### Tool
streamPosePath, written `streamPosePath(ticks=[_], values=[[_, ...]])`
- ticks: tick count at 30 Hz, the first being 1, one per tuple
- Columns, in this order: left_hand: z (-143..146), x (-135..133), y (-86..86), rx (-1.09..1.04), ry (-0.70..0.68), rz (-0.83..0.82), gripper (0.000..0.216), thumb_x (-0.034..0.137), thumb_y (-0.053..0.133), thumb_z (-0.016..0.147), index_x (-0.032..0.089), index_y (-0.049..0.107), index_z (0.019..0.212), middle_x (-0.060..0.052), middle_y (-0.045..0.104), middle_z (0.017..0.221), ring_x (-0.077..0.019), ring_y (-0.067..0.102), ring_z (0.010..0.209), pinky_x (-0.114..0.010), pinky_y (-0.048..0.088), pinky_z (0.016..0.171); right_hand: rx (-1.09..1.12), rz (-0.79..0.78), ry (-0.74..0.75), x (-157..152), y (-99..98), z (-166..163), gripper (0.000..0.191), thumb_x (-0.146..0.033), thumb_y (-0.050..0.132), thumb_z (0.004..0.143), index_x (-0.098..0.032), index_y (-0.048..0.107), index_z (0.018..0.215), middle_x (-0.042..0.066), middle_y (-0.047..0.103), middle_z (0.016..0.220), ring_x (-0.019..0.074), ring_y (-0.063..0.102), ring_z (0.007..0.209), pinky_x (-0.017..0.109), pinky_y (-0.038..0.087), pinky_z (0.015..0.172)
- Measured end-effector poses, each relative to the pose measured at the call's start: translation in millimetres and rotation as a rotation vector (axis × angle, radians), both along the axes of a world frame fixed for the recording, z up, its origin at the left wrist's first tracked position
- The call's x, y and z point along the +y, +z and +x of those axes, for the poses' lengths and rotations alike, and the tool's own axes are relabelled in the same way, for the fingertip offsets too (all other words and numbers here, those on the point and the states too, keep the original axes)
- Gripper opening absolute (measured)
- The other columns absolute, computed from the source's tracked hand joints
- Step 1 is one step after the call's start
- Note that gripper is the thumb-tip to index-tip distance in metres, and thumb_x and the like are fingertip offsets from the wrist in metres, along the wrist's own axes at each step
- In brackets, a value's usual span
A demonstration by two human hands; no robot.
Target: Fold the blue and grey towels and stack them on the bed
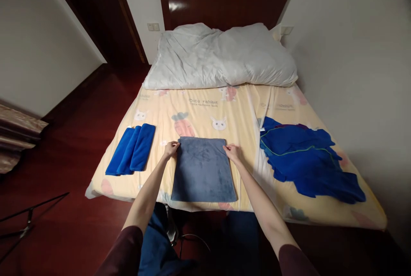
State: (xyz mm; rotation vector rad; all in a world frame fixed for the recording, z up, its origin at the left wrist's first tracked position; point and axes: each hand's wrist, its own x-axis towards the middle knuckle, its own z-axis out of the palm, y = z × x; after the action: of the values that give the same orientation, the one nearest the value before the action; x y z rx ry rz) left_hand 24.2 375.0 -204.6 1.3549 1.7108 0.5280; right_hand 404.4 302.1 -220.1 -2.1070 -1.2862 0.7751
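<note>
A grey-blue towel (204,171) lies flat in a near-square at the front edge of the bed. My left hand (171,149) pinches its far left corner, and my right hand (231,152) pinches the far right side close to that corner. To the left, several bright blue folded towels (131,149) overlap in a neat row. Over on the right is a loose, rumpled pile of blue towels (302,152), one with a green edge line and a bit of purple showing behind.
The bed (205,115) wears a yellow sheet printed with rabbits and carrots. A white quilt (221,57) is bunched against the dark wooden headboard (227,2). Black stand legs (28,220) are on the red floor at lower left, and a curtain (16,139) hangs beyond.
</note>
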Motion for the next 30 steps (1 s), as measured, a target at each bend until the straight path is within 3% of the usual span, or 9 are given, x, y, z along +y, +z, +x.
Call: streamPosePath(ticks=[4,9,15,20,25,30], values=[[10.4,25.8,-3.1,0.069,0.004,0.061,0.033,0.041,0.063,0.095,0.015,0.078,0.109,-0.011,0.08,0.096,-0.0229,0.076,0.084,-0.028,0.057,0.074,-0.091,0.003,-0.094,27.5,-4.4,1.1,0.025,-0.041,0.064,0.093,-0.022,0.08,0.091,0.009,0.08,0.096,0.022,0.071,0.081,0.026,0.045,0.068],[17.9,38.4,-1.3,0.161,-0.016,0.123,0.03,0.038,0.064,0.095,0.015,0.08,0.104,-0.013,0.081,0.099,-0.0277,0.076,0.096,-0.031,0.055,0.087,-0.098,0.021,-0.085,35.7,-9.9,-0.4,0.023,-0.036,0.063,0.095,-0.022,0.081,0.09,0.009,0.081,0.096,0.0212,0.07,0.08,0.026,0.044,0.068],[25.8,44.4,2.1,0.226,-0.023,0.177,0.035,0.043,0.061,0.098,0.015,0.079,0.109,-0.015,0.08,0.102,-0.0286,0.075,0.099,-0.032,0.054,0.088,-0.125,0.053,-0.115,33.3,-18.3,10.5,0.032,-0.042,0.056,0.097,-0.022,0.08,0.096,0.008,0.08,0.097,0.0197,0.069,0.082,0.024,0.046,0.071],[31.6,52.6,6.5,0.305,-0.019,0.233,0.03,0.044,0.063,0.096,0.021,0.08,0.105,-0.012,0.079,0.11,-0.0292,0.072,0.105,-0.033,0.054,0.086,-0.079,0.074,-0.154,37.6,-18.5,9.2,0.027,-0.038,0.059,0.094,-0.02,0.079,0.091,0.011,0.08,0.097,0.0224,0.071,0.084,0.027,0.049,0.072],[27.9,56.3,6.4,0.345,-0.157,0.234,0.024,0.032,0.066,0.093,0.018,0.081,0.105,-0.015,0.076,0.118,-0.0278,0.072,0.104,-0.033,0.054,0.091,0.019,0.055,-0.109,48.0,-16.9,5.3,0.021,-0.028,0.062,0.087,-0.019,0.078,0.099,0.01,0.08,0.103,0.0212,0.073,0.092,0.026,0.053,0.081],[20.2,62.7,9.2,0.313,-0.224,0.175,0.014,0.026,0.074,0.083,0.017,0.081,0.091,-0.011,0.079,0.097,-0.027,0.073,0.097,-0.032,0.054,0.093,0.041,0.042,-0.063,54.9,-16.0,7.0,0.016,-0.029,0.063,0.084,-0.02,0.074,0.078,0.007,0.078,0.082,0.0209,0.071,0.079,0.025,0.051,0.07]])
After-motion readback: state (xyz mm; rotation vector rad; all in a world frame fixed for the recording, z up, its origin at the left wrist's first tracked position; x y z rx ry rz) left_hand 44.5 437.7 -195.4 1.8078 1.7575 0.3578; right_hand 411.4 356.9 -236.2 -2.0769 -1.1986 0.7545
